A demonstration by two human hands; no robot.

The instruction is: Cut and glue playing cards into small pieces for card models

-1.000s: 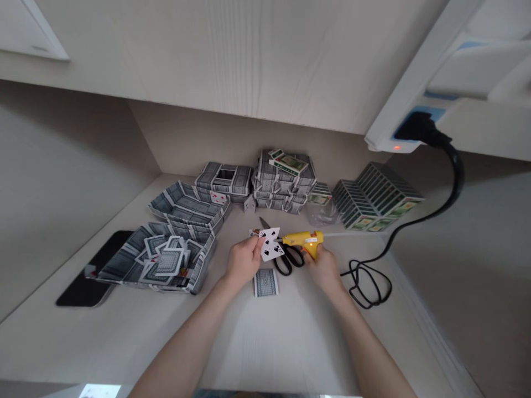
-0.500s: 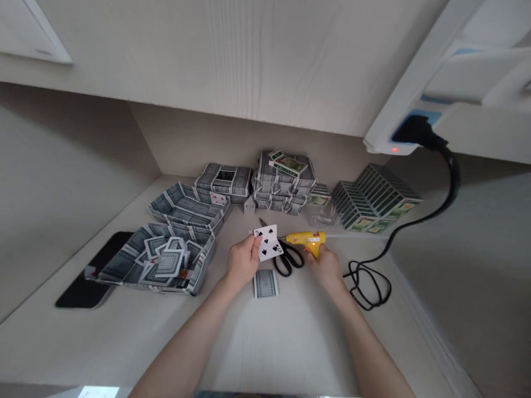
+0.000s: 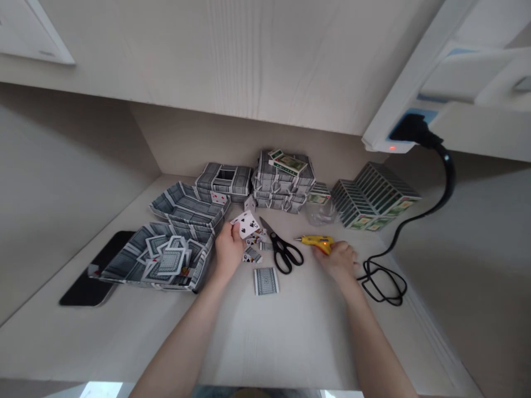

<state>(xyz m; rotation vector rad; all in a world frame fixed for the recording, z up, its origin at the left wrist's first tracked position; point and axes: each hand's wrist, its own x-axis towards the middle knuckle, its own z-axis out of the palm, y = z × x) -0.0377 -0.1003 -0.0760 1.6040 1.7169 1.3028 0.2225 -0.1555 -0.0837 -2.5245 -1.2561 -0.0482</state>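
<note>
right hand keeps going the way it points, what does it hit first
The right hand meets the yellow glue gun first, right at its fingers; beyond that, probably the clear plastic wrapping, though depth is unclear.

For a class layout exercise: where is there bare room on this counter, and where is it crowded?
Bare counter lies in front of the face-down card, toward the arms. It is crowded around the left hand and its spade card, beside the card trays and scissors.

At centre, a white playing card [image 3: 245,224] bears black spades; to its right lie black-handled scissors [image 3: 284,253] and a yellow glue gun [image 3: 317,241]; lower centre, a face-down card [image 3: 266,281] shows a grey-blue lattice; at left, a folded card tray [image 3: 182,204] has grey-and-white stripes; at right, stacked card boxes [image 3: 375,203] are green and white
</note>
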